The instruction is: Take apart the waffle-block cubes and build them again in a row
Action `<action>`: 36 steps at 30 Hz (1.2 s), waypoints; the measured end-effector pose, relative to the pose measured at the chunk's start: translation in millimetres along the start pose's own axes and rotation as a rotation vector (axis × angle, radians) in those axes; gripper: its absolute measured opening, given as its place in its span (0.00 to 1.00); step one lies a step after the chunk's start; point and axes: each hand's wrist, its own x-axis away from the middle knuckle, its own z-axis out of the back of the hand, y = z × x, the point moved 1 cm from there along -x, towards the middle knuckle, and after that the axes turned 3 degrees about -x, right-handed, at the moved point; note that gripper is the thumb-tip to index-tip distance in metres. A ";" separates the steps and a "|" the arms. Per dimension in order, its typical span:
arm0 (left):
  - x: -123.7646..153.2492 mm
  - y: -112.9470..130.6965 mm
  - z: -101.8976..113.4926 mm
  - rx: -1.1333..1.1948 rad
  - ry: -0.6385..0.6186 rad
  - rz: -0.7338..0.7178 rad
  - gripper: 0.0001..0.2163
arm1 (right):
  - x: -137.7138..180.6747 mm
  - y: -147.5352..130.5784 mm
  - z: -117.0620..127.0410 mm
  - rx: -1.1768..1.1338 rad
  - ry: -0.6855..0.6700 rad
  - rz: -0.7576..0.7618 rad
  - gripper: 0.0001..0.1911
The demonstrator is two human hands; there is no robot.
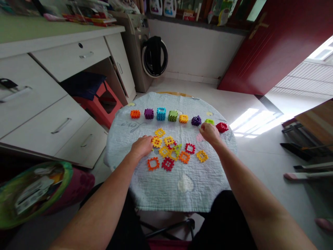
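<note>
My left hand [142,146] is closed, its fingertips on the edge of a yellow square interlocking piece [156,141] at the left of a loose pile. My right hand [209,132] has its fingers curled together just in front of a light green interlocking stack [209,121], partly covering it; its fingertips are hidden. A tilted red stack [222,127] lies to its right and a dark purple cluster [196,120] to its left. Between my hands are loose window-like pieces, among them a red one [190,148], an orange one [184,157] and a green triangular one [177,149].
Further left along the row stand orange [135,114], purple [149,113], blue [161,114], green [173,115] and yellow [183,118] stacks. A pale cloth [169,194] covers the round table. A bin [62,187] and red stool [104,100] are at left.
</note>
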 end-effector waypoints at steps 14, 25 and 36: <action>1.5 -11.4 5.4 0.011 0.027 -0.021 0.16 | 84.8 21.9 -33.5 0.106 -0.300 -0.016 0.24; 1.4 2.2 -0.5 0.005 -0.004 -0.058 0.16 | 105.6 -70.5 -50.9 -0.150 -0.180 0.532 0.29; 2.0 7.2 2.5 -0.024 -0.018 -0.043 0.16 | 90.0 -65.9 -59.6 -0.197 -0.287 0.412 0.24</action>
